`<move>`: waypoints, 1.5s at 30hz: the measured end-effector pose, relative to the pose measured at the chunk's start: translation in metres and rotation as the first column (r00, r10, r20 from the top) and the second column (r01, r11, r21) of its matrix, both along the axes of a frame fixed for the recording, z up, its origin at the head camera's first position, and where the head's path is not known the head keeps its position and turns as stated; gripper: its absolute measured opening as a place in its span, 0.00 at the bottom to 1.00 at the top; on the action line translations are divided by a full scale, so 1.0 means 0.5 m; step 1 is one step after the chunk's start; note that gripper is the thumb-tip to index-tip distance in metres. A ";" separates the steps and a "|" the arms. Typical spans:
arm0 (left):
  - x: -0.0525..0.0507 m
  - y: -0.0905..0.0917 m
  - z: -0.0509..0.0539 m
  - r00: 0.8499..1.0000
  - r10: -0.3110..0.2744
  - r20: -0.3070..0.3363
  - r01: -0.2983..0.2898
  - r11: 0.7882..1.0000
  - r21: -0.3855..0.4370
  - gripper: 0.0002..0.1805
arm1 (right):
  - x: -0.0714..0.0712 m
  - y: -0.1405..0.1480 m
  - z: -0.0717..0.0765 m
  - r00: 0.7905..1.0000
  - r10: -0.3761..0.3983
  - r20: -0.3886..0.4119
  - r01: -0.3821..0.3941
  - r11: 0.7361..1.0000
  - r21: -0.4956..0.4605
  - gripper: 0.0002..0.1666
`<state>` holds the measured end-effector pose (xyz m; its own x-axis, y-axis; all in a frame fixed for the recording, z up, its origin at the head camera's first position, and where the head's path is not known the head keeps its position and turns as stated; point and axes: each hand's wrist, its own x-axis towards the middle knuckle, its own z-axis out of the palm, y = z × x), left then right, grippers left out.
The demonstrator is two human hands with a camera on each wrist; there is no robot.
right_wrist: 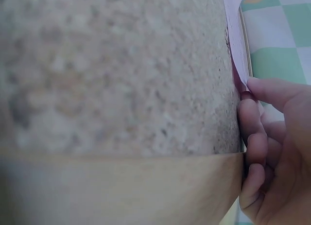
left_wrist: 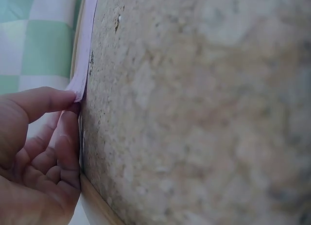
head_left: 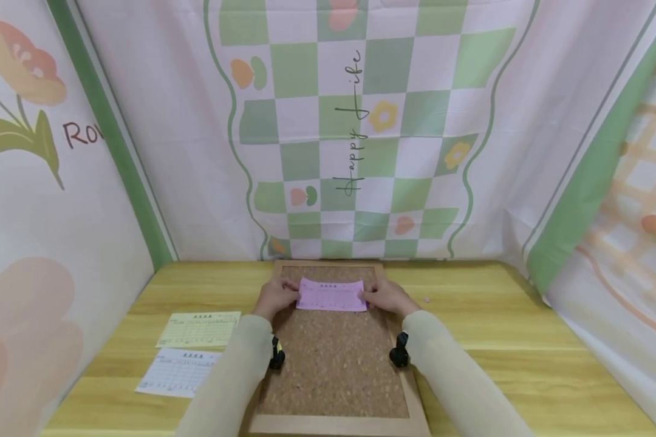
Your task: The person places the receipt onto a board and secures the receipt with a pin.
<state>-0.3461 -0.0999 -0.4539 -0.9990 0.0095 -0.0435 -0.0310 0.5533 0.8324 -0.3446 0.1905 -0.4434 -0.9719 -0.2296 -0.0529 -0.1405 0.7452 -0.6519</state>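
Note:
A pink printed paper slip [head_left: 330, 296] lies over the upper part of a cork board [head_left: 333, 364] with a wooden frame. My left hand [head_left: 277, 297] pinches the slip's left edge between thumb and index finger. At the opposite edge, my right hand [head_left: 388, 296] pinches the paper the same way. In the left wrist view, the left thumb and fingers [left_wrist: 48, 98] hold a corner of the pink slip [left_wrist: 86, 50] close to the cork. The right wrist view has the right thumb [right_wrist: 272, 91] on the slip's other end [right_wrist: 235, 45], with the remaining fingers curled beside the board.
Left of the board, a yellow printed slip [head_left: 199, 329] and a white printed slip [head_left: 177, 371] lie on the wooden table [head_left: 497, 364]. A tiny pink object [head_left: 427, 300] sits right of the board. A patterned curtain [head_left: 350, 152] hangs behind the table.

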 end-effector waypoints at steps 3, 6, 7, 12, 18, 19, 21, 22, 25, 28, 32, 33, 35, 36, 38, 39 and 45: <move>0.000 0.001 0.001 1.000 0.003 -0.014 -0.003 1.000 -0.031 0.08 | -0.001 -0.002 0.002 1.000 -0.007 0.002 0.007 1.000 0.017 0.20; 0.000 0.002 0.004 1.000 0.008 -0.021 -0.009 0.998 -0.064 0.08 | -0.001 -0.004 0.003 1.000 -0.010 0.000 0.010 0.999 0.033 0.20; 0.001 0.002 0.006 1.000 0.007 -0.025 -0.009 0.997 -0.075 0.08 | -0.001 -0.005 0.003 1.000 -0.010 -0.002 0.010 0.999 0.037 0.20; 0.005 0.005 0.011 0.999 -0.004 -0.047 -0.001 0.993 -0.120 0.07 | 0.001 -0.008 0.002 1.000 -0.028 -0.005 0.028 0.999 0.040 0.20; 0.005 0.004 0.006 0.999 -0.005 -0.047 -0.002 0.990 -0.144 0.13 | -0.001 -0.005 -0.004 1.000 -0.021 -0.021 0.022 0.999 0.031 0.23; 0.005 0.004 0.005 0.999 -0.003 -0.039 -0.003 0.990 -0.143 0.14 | 0.000 -0.005 -0.004 1.000 -0.019 -0.024 0.019 0.999 0.033 0.23; 0.005 0.004 0.005 1.000 -0.005 -0.026 0.001 0.991 -0.137 0.16 | 0.001 -0.004 -0.003 1.000 -0.015 -0.024 0.016 0.999 0.032 0.24; 0.005 0.004 0.004 1.000 -0.010 -0.027 0.007 0.990 -0.141 0.17 | 0.001 -0.004 -0.003 1.000 -0.016 -0.020 0.017 0.999 0.036 0.25; 0.004 0.002 0.002 0.998 -0.040 -0.044 0.032 0.988 -0.154 0.17 | 0.001 -0.004 -0.004 0.999 -0.029 -0.015 0.030 0.999 0.040 0.24; 0.004 -0.001 0.004 0.994 -0.090 -0.070 0.076 0.981 -0.181 0.16 | 0.001 -0.005 -0.003 0.999 -0.041 -0.014 0.042 0.998 0.039 0.23; 0.005 -0.005 0.013 0.981 -0.180 -0.078 0.155 0.955 -0.255 0.17 | 0.001 -0.007 -0.001 0.999 -0.051 0.000 0.051 0.998 0.032 0.23; 0.006 -0.006 0.016 0.976 -0.204 -0.074 0.177 0.945 -0.275 0.18 | 0.001 -0.008 0.000 0.998 -0.055 0.009 0.054 0.998 0.032 0.24; 0.007 -0.009 0.023 0.967 -0.248 -0.057 0.220 0.928 -0.302 0.19 | 0.001 -0.009 0.000 0.998 -0.058 0.019 0.057 0.998 0.032 0.24; 0.008 -0.011 0.026 0.962 -0.270 -0.045 0.244 0.920 -0.306 0.20 | 0.001 -0.009 0.000 0.998 -0.059 0.021 0.058 0.998 0.031 0.23; 0.009 -0.015 0.030 0.951 -0.309 -0.019 0.288 0.906 -0.311 0.23 | 0.000 -0.009 0.000 0.998 -0.062 0.031 0.061 0.998 0.022 0.23; 0.010 -0.017 0.033 0.944 -0.331 -0.008 0.312 0.898 -0.311 0.24 | 0.000 -0.009 0.000 0.997 -0.063 0.034 0.062 0.998 0.021 0.23; 0.007 -0.024 0.042 0.909 -0.411 0.071 0.411 0.856 -0.314 0.29 | -0.004 -0.009 -0.002 0.998 -0.058 0.027 0.057 0.998 0.032 0.24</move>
<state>-0.3428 -0.1117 -0.4329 -0.9071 0.4049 -0.1151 0.2562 0.7481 0.6121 -0.3464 0.1862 -0.4445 -0.9815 -0.1709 -0.0862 -0.0789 0.7715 -0.6313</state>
